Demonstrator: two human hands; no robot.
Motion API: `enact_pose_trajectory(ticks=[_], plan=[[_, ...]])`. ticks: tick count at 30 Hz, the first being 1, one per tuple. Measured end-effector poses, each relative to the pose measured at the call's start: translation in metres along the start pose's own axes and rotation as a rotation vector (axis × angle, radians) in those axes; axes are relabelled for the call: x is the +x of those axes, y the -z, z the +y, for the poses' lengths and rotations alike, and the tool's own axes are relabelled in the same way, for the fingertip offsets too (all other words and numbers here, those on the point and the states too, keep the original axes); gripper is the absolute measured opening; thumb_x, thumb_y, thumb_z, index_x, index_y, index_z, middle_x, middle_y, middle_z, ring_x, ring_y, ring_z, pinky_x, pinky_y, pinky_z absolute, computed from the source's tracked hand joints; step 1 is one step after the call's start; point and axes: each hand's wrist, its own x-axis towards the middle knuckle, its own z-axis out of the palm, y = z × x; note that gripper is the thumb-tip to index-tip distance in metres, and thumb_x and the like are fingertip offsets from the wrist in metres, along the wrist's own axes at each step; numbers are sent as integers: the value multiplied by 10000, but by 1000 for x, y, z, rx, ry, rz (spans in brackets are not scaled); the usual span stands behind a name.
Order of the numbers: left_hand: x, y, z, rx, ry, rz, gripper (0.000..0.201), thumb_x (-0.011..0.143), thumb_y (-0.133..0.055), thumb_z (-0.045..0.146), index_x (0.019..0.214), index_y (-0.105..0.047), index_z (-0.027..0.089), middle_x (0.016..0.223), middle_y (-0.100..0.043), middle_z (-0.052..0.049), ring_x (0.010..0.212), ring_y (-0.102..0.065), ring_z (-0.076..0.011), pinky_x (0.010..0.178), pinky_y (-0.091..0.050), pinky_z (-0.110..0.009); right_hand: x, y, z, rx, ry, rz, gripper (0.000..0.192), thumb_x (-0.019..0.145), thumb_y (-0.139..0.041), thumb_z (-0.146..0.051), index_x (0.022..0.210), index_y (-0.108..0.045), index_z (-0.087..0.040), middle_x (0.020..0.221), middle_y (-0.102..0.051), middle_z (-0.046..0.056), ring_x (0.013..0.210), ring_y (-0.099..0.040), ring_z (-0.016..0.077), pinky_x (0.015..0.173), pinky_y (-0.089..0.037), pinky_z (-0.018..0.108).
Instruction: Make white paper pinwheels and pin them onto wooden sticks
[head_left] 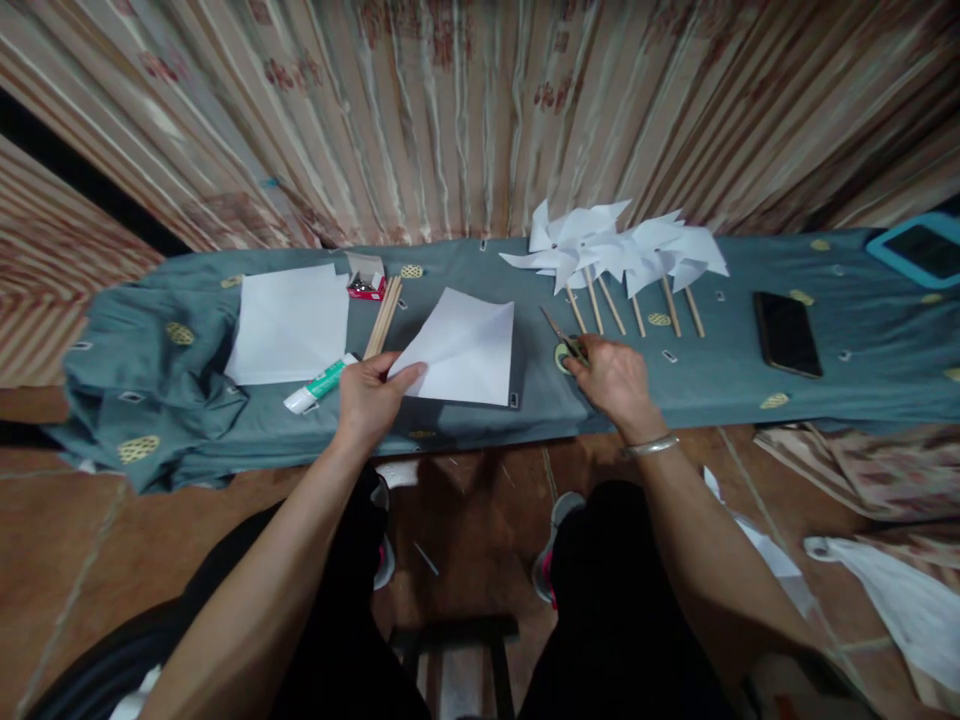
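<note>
Just now the left hand [371, 392] pinches the near-left corner of a folded white paper square [463, 347], thumb on top, its grip closed on the sheet. That square lies flat on the desk [720, 390], draped in grey-blue cloth. The right hand [611, 375] rests to the right of the square, fingers curled over the handles of the scissors [562, 340]. Left of the square lie a bundle of wooden sticks [383, 317], a glue tube [320, 384] and a stack of white sheets [289, 322]. Right of it, beyond the scissors, stand paper pinwheels [615, 250], then a dark phone [787, 333].
</note>
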Motion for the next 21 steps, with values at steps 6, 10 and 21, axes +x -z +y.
enact_pose_trajectory(ticks=[6,10,21], plan=[[9,8,2,-82,-35,84,220,588,-772,348,678,-724,153,595,-607,26,563,-494,-119,533,-401,-235,-3,5,1,197,-33,-77,215,793,-657,-302,973,-717,-203,892,-766,99,859,-719,279,737,-516,376],[13,11,2,-217,9,149,194,543,-784,313,619,-709,151,551,-574,40,527,-459,-99,519,-382,-231,-11,3,-3,883,-198,-163,318,686,-758,-411,909,-713,-189,801,-752,64,735,-709,215,608,-538,312],[26,26,6,-291,20,291,207,499,-797,302,623,-702,167,588,-612,33,557,-512,-117,563,-417,-252,-48,4,-59,1823,-262,-583,356,648,-827,-457,866,-712,-201,852,-740,49,681,-664,146,567,-522,242]])
